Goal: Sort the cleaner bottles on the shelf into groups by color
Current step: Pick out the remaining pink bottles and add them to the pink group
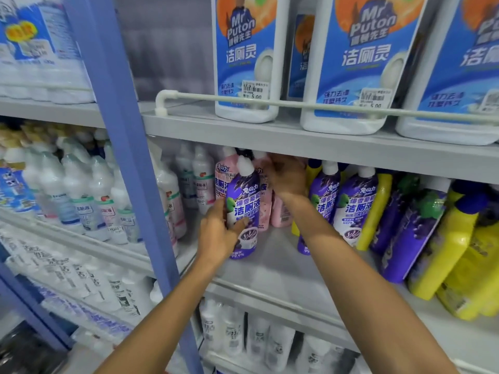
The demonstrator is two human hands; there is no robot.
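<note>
Purple bottle (244, 209) stands upright at the front left of the middle shelf (283, 268). The left hand (216, 233) grips its lower body, thumb across the label. Pink bottles (279, 214) stand directly behind it. The right hand (287, 178) is at their tops; its fingers are hidden, so its grip cannot be told. More purple bottles (353, 206) and yellow bottles (445, 247) stand to the right.

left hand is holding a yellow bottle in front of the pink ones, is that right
Not quite. The left hand grips a purple bottle, not a yellow one, as the head view shows. It is indeed in front of the pink bottles.
</note>
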